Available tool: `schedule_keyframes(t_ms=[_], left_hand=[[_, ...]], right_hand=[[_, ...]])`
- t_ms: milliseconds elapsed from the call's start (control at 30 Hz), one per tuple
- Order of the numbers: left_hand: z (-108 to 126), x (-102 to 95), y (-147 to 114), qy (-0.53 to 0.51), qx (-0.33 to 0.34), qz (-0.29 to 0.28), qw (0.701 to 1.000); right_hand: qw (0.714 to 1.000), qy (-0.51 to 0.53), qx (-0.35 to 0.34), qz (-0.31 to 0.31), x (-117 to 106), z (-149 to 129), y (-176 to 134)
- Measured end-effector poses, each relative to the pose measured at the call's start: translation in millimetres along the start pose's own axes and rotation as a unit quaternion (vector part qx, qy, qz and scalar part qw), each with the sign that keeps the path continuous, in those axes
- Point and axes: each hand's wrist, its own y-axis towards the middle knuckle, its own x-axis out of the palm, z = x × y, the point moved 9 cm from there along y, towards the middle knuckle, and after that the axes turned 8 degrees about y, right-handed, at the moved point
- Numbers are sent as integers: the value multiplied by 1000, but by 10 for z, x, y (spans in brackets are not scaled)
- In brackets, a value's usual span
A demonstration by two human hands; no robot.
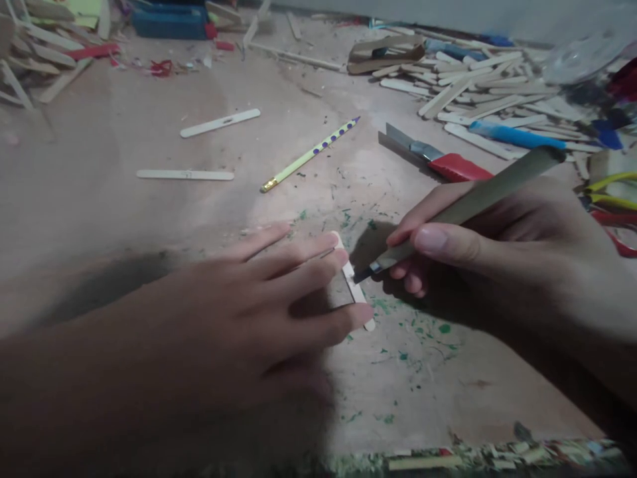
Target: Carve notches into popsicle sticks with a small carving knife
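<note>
My left hand (pixel 269 292) lies over a wooden craft stick (pixel 353 284), and its fingertips press the stick flat against the tabletop. Both ends of the stick show past the fingers. In my right hand (pixel 478 245) is a carving chisel (pixel 490 192) with a pale handle, gripped like a pen. Its short dark metal tip meets the stick around the middle, at a small marked or cut spot. Beyond my hands lie a yellow pencil with purple dots (pixel 303 158) and two more craft sticks, one tilted (pixel 220 123) and one level (pixel 185 175), both with small marks.
A red-handled blade tool (pixel 455 166) lies behind my right hand. Craft sticks (pixel 497 86) are heaped at the back right, with a blue tube (pixel 515 135) on them. A blue box (pixel 169 21) stands at the back left. Green scraps (pixel 444 328) litter the wooden table (pixel 89 219).
</note>
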Motion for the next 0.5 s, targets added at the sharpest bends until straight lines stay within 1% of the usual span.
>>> schedule_keyframes(t_ms=[67,167,300,400,500], left_hand=[[-7,7,3,-1,2,-1,1000],[-8,-5,16,1,7,0,1000],[-19,-22,20,-5,0,-1,1000],[-18,-16,14,-8,-6,-14,1000],[-8,-23,11,-8,-4,-13,1000]], right_hand=[[1000,-8,-23,-19,-24,-26,10],[1000,-10,-17,-11,-57,-20,10],[1000,7,1,-1,-26,-24,18],[1000,24,-3,16,-35,-43,35],[1000,13,-17,12,-37,-41,46]])
